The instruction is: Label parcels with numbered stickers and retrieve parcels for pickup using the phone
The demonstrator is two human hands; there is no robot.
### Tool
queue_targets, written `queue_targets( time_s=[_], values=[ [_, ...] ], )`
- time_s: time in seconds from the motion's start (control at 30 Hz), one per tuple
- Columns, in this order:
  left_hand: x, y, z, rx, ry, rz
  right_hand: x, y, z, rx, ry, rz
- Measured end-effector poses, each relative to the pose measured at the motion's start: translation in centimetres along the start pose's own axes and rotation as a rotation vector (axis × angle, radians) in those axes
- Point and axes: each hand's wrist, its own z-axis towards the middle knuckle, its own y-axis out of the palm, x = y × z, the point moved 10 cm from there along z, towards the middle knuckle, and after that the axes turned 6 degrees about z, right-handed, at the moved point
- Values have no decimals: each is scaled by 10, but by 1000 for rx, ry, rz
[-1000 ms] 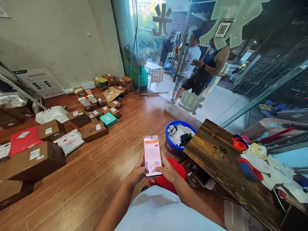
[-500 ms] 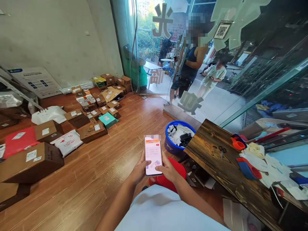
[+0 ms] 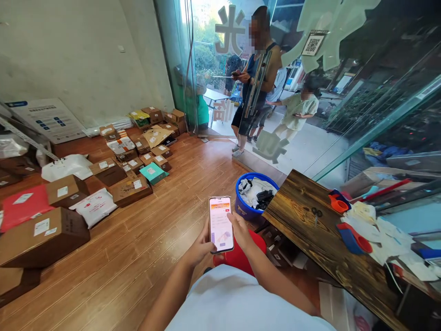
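Note:
A smartphone [image 3: 221, 225] with a lit pinkish screen is held upright in front of my body. My left hand [image 3: 203, 243] grips its lower left side, the thumb at the bottom corner of the screen. Along the right edge lies my right hand [image 3: 241, 232], its thumb over the upper right of the screen and its other fingers mostly hidden behind the phone. A red stool or bin [image 3: 250, 250] is partly hidden beneath my forearms.
Several parcels [image 3: 132, 191] cover the floor at left. A blue bin [image 3: 245, 212] of rubbish stands ahead beside a wooden table [image 3: 303, 216] bearing scissors [image 3: 316, 215] and tape dispensers [image 3: 354, 239]. A person [image 3: 262, 69] stands at the glass door.
My right thumb has moved up from the lower screen to its upper right edge. My left thumb has slid down to the bottom corner. The person at the door has shifted left into the doorway.

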Motion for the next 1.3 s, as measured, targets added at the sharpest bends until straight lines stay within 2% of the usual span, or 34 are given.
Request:
queue_targets(
  time_s=[0.1,0.17,0.33,0.43,0.53,0.67,0.83,0.97,1.1,1.2,1.3],
  values=[
    [-3,1,1,-11,-30,6,2,-10,5,90,-27,-83],
    [-2,1,1,-5,-38,12,-4,-12,1,105,-92,-169],
    [4,1,0,-9,-27,0,-35,-4,-30,105,-459,-392],
    [8,0,2,-12,-19,-30,-41,8,-46,39,-619,-518],
    [16,-1,3,4,13,-68,-37,17,-51,-18,-666,-624],
    [25,-4,1,20,53,-106,-33,22,-47,-48,-664,-655],
    [23,-16,0,10,32,-140,-38,31,-44,-46,-693,-704],
    [30,-30,-5,22,54,-172,-48,54,-43,-75,-772,-863],
    [39,-50,-17,84,48,-168,-39,92,-32,-209,-734,-984],
    [46,-65,-32,110,74,-179,-28,120,-26,-289,-712,-994],
    [50,-84,-54,162,76,-182,-26,141,-30,-287,-791,-903]
  ],
)
